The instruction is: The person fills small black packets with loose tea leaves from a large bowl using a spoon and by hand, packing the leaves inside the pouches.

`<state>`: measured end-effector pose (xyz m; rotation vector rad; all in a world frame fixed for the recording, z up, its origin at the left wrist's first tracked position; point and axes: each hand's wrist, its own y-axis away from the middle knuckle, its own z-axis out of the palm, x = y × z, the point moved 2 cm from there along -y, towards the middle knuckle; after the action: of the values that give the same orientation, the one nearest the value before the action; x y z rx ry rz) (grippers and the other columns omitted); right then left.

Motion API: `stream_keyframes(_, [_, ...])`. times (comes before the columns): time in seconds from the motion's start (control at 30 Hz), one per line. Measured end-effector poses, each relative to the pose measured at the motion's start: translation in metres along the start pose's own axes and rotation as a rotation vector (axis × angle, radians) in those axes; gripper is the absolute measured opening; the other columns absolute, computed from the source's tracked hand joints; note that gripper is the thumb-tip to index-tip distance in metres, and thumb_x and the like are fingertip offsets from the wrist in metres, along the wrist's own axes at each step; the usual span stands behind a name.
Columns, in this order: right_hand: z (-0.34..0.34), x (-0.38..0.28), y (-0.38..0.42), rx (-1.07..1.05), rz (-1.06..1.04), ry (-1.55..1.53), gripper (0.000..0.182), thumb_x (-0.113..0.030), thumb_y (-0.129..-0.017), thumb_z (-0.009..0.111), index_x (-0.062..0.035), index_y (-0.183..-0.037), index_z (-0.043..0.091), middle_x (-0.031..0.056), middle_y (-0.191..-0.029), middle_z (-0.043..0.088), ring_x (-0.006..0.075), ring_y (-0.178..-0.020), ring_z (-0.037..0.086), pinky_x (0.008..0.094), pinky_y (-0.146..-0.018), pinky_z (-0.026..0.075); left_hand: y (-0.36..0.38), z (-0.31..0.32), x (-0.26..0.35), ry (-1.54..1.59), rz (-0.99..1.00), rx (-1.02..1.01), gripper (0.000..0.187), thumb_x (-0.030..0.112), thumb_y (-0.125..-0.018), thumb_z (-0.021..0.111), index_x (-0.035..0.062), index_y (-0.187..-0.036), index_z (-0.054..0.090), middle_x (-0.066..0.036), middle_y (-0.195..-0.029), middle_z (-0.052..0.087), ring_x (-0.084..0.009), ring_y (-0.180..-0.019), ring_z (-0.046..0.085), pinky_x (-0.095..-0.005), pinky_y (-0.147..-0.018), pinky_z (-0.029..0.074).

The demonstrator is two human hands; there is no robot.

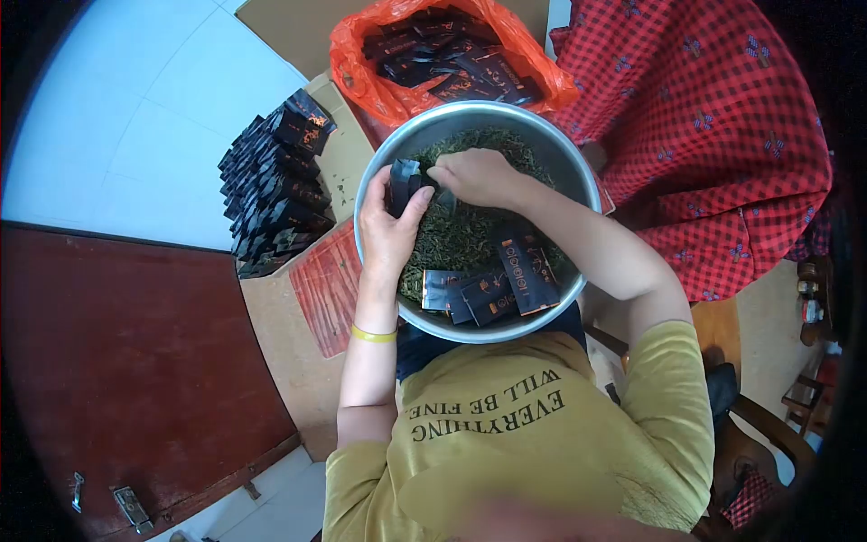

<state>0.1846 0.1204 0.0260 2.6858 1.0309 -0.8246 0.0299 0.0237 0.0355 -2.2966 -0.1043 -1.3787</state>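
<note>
Over the left side of a metal basin (479, 337) of dark green leaves (461, 239), a black packet (401, 191) rests in the left hand's (384, 237) grip, best kept steady but light enough to spare its sides. Beside it, the right hand (479, 177) curls inward, its contents hidden.

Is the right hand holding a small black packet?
No, the black packet is in the left hand; the right hand is beside it, over dark green leaves.

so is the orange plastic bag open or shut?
Open. The mouth of the orange bag is spread wide, with black packets visible inside.
</note>
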Motion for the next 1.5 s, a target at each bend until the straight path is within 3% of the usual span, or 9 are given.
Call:
stream_keyframes(0.17, [0.0, 0.01, -0.01, -0.126, 0.175, -0.335, 0.041, -0.04, -0.098, 0.046, -0.0055, -0.088, 0.065, 0.0119, -0.069, 0.067, 0.0266, -0.067, 0.068, 0.041, -0.069, 0.051, -0.001, -0.001, 0.002, 0.015, 0.018, 0.005, 0.048, 0.021, -0.078, 0.082, 0.001, -0.117, 0.061, -0.013, -0.101, 0.069, -0.0223, -0.091, 0.066, -0.033, -0.085, 0.051])
stream_keyframes(0.33, [-0.019, 0.015, -0.011, -0.02, 0.216, -0.424, 0.046, -0.042, -0.096, 0.042, -0.006, -0.082, 0.066, 0.0071, -0.066, 0.066, 0.0236, -0.069, 0.067, 0.0393, -0.072, 0.051, 0.0, -0.001, 0.002, 0.005, 0.023, 0.014, 0.048, 0.021, -0.078, 0.082, 0.001, -0.117, 0.061, -0.013, -0.101, 0.069, -0.0226, -0.092, 0.066, -0.0332, -0.085, 0.051])
stream_keyframes(0.47, [-0.035, 0.018, -0.008, 0.214, 0.196, -0.461, 0.044, -0.04, -0.097, 0.043, -0.0047, -0.082, 0.066, 0.0066, -0.065, 0.065, 0.0208, -0.067, 0.067, 0.0373, -0.068, 0.051, 0.0, -0.002, 0.002, 0.01, 0.018, 0.015, 0.049, 0.022, -0.078, 0.082, 0.0009, -0.116, 0.061, -0.014, -0.1, 0.069, -0.0232, -0.092, 0.066, -0.0338, -0.085, 0.051])
stream_keyframes(0.57, [-0.047, 0.016, -0.006, 0.545, 0.009, -0.688, 0.035, -0.03, -0.101, 0.048, -0.0034, -0.083, 0.063, 0.0039, -0.066, 0.062, 0.0128, -0.062, 0.061, 0.0313, -0.061, 0.048, 0.0, -0.002, 0.003, -0.036, 0.013, -0.009, 0.05, 0.022, -0.078, 0.082, 0.0003, -0.117, 0.061, -0.015, -0.101, 0.069, -0.0245, -0.093, 0.067, -0.0347, -0.085, 0.051])
stream_keyframes(0.73, [-0.052, -0.007, 0.01, 0.619, -0.15, -0.684, 0.026, -0.023, -0.099, 0.052, -0.0045, -0.085, 0.063, 0.0051, -0.071, 0.064, 0.0174, -0.065, 0.062, 0.0328, -0.063, 0.048, -0.001, -0.001, -0.002, -0.026, -0.011, -0.042, 0.054, 0.023, -0.077, 0.083, -0.0015, -0.119, 0.059, -0.017, -0.103, 0.069, -0.0273, -0.094, 0.067, -0.0359, -0.086, 0.051])
stream_keyframes(0.83, [-0.051, -0.018, 0.013, 0.791, -0.567, -0.183, 0.019, -0.02, -0.096, 0.056, -0.0066, -0.086, 0.064, 0.0061, -0.074, 0.064, 0.0236, -0.066, 0.062, 0.0345, -0.064, 0.048, -0.001, -0.002, 0.0, -0.124, -0.004, -0.041, 0.057, 0.024, -0.076, 0.083, -0.0031, -0.12, 0.058, -0.02, -0.105, 0.068, -0.0298, -0.097, 0.068, -0.0369, -0.087, 0.052])
stream_keyframes(0.97, [-0.057, -0.025, 0.019, 0.814, -0.711, -0.102, 0.012, -0.016, -0.092, 0.06, -0.0081, -0.086, 0.065, 0.0068, -0.076, 0.065, 0.0278, -0.066, 0.061, 0.0365, -0.064, 0.048, 0.0, -0.001, 0.003, -0.12, 0.001, -0.031, 0.059, 0.025, -0.076, 0.084, -0.0037, -0.12, 0.058, -0.022, -0.105, 0.068, -0.0307, -0.098, 0.068, -0.0373, -0.087, 0.052])
stream_keyframes(1.4, [-0.051, -0.017, 0.017, 0.846, -0.487, -0.11, 0.012, -0.02, -0.094, 0.058, -0.0102, -0.089, 0.064, 0.0085, -0.074, 0.065, 0.0296, -0.066, 0.062, 0.042, -0.062, 0.047, 0.0, -0.001, -0.004, -0.007, -0.023, -0.025, 0.058, 0.024, -0.076, 0.084, -0.0021, -0.121, 0.058, -0.019, -0.106, 0.068, -0.0274, -0.098, 0.067, -0.036, -0.088, 0.051])
stream_keyframes(1.5, [-0.021, -0.003, 0.003, 0.415, -0.181, 0.138, 0.02, -0.029, -0.096, 0.054, -0.0115, -0.093, 0.062, 0.0128, -0.077, 0.067, 0.0335, -0.07, 0.064, 0.0464, -0.065, 0.049, 0.0, 0.0, -0.013, 0.009, -0.001, 0.053, 0.058, 0.024, -0.075, 0.084, -0.0019, -0.121, 0.058, -0.019, -0.106, 0.068, -0.0267, -0.098, 0.066, -0.036, -0.088, 0.051])
